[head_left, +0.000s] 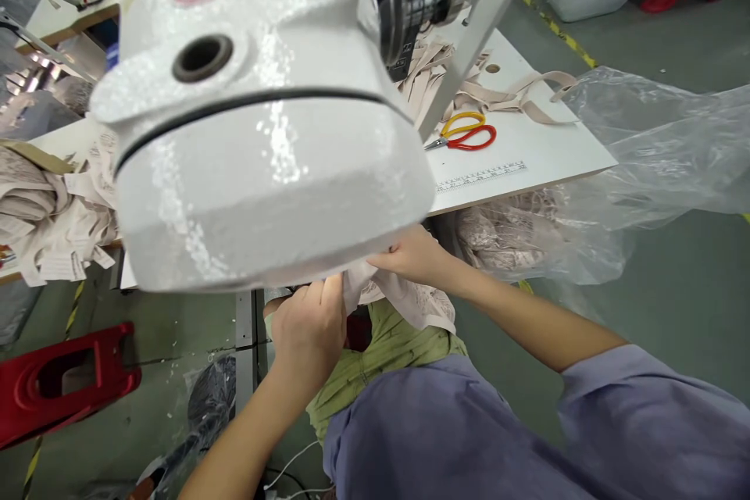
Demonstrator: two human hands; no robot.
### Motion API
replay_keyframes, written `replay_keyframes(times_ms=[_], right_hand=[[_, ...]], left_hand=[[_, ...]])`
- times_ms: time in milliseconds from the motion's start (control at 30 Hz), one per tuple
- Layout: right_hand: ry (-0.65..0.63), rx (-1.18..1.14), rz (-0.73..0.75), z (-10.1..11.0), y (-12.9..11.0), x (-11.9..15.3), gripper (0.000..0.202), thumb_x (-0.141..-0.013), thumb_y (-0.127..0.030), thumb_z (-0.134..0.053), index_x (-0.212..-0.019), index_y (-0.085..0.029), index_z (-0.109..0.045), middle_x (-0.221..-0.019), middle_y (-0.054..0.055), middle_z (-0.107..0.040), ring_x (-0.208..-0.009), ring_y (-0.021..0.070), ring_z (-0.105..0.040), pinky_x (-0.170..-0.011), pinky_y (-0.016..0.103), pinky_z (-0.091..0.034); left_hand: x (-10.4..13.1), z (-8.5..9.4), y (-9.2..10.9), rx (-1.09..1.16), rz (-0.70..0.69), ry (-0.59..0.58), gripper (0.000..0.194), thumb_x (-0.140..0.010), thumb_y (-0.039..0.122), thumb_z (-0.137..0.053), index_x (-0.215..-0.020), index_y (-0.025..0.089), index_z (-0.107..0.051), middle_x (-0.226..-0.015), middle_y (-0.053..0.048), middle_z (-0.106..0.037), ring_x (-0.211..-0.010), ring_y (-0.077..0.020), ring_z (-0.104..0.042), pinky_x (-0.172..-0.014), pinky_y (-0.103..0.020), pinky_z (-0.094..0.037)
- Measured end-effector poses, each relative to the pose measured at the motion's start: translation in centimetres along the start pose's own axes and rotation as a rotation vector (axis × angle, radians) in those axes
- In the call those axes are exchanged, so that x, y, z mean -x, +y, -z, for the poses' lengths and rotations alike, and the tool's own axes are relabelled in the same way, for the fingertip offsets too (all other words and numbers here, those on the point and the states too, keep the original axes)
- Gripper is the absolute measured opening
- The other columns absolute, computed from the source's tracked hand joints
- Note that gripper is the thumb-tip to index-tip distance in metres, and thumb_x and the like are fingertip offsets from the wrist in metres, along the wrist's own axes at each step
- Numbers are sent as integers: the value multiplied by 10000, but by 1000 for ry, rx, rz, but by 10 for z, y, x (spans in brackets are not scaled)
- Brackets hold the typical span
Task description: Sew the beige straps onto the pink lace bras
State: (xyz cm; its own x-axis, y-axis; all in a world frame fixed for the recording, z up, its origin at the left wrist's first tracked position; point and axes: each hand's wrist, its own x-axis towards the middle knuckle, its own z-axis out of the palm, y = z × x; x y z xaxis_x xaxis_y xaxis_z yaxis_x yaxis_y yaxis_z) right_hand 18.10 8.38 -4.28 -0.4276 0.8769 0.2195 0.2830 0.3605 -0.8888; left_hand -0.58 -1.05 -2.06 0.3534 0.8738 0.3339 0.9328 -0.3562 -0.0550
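Note:
The white head of a sewing machine [275, 187] fills the upper middle of the view and hides the needle area. Below its lower edge, my left hand [310, 324] is closed at the left end of a pale pink lace-patterned fabric piece [413, 305], its fingertips partly hidden by the machine. My right hand [419, 258] pinches the same fabric by its upper right part, thumb pointing left. Between the hands the cloth is bunched, and it hangs down over my lap.
Yellow-and-red-handled scissors [466, 133], a ruler [483, 176] and beige straps [521, 98] lie on the white table [556, 148]. Bagged lace fabric [504, 230] sits under its edge. More garments [52, 203] are piled at left, above a red stool [64, 383].

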Motion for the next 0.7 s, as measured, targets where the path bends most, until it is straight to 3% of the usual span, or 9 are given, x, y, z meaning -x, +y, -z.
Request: replay_keyframes(times_ms=[167,367,533,700], right_hand=[[-1,-42,-3,-6,2,2,387,-821,-237,-603,-1198,-209,-686,-1216,70,-660,-829,188,-646,-685,299,-546],[54,-75,-47,-4,17,11,371,-832,-326,-664,-1193,-238,-678,-1286,70,-631,-716,146,-587,-694,313,-528],[41,-103,-81,-10,20,16,350,-845,-338,-672,-1176,-232,-633,-1109,47,-646,-637,108,-503,-706,299,-500],[28,-140,-155,-12,21,20,344,-875,-409,-661,-1153,-219,-588,-929,10,-613,-572,89,-417,-574,259,-402]], left_hand=[[5,3,-2,-21,98,-92,277,-964,140,-414,-1141,175,-624,-513,38,-520,-447,-134,-452,-474,-307,-143],[6,0,-3,57,93,-101,329,-971,133,-378,-1109,192,-671,-554,17,-577,-495,-141,-500,-493,-305,-180],[15,-3,-9,193,265,-143,305,-985,207,-399,-1151,223,-655,-695,-2,-680,-606,-155,-593,-539,-275,-269],[17,-2,-5,477,483,-165,282,-1010,347,-405,-1175,222,-596,-794,-6,-707,-636,-150,-617,-579,-248,-344]])
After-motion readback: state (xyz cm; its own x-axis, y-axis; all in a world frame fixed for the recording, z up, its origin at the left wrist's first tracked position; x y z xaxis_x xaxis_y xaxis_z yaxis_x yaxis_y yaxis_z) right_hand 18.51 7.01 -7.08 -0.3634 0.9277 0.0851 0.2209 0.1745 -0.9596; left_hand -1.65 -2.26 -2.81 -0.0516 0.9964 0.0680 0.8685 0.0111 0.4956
